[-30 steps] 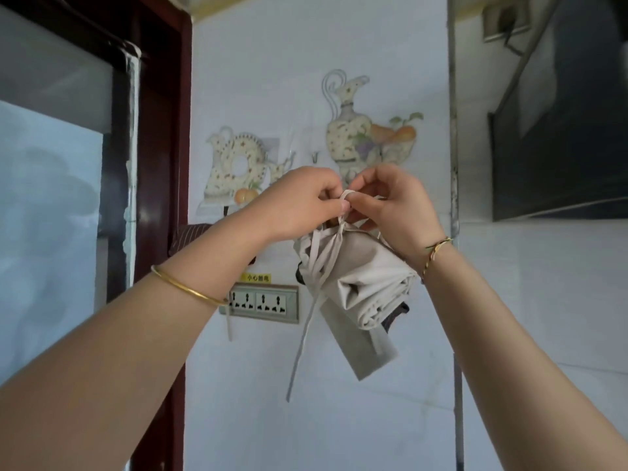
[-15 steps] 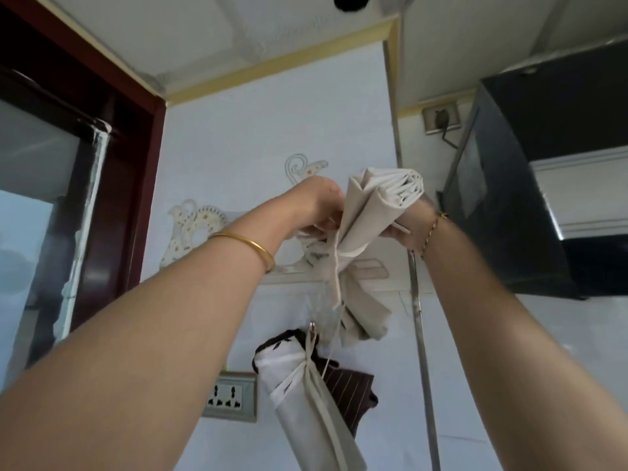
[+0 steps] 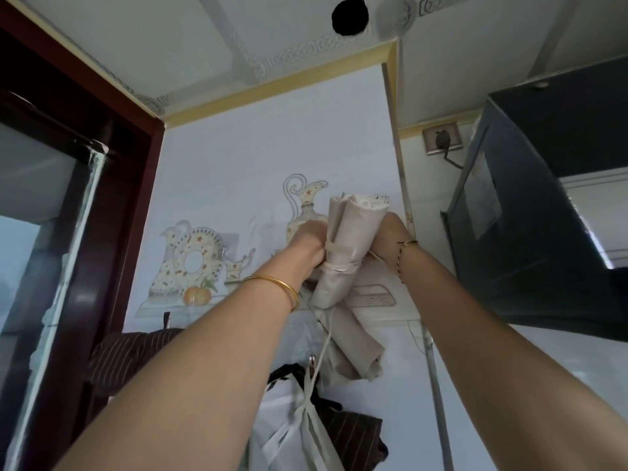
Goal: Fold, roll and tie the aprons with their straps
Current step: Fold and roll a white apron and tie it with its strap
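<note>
A beige rolled apron (image 3: 346, 253) is held upright against the tiled wall, high in front of me. A strap (image 3: 341, 268) is wound round its middle, and a loose strap end (image 3: 323, 351) hangs down from it. My left hand (image 3: 306, 244) grips the roll and strap from the left. My right hand (image 3: 387, 237) grips it from the right, mostly hidden behind the cloth. Below hangs a white rolled apron (image 3: 306, 433) tied with its strap, in front of a dark striped apron (image 3: 353, 433).
A dark red door frame (image 3: 112, 205) with glass stands at the left. A black range hood (image 3: 543, 212) juts out at the right. A metal pipe (image 3: 431, 368) runs down the wall corner. Another striped cloth (image 3: 136, 348) hangs at the left, behind my forearm.
Both hands lifted the beige roll from chest height to high on the wall and turned it upright. The view tilted up, and the hanging white and striped aprons came into sight below.
</note>
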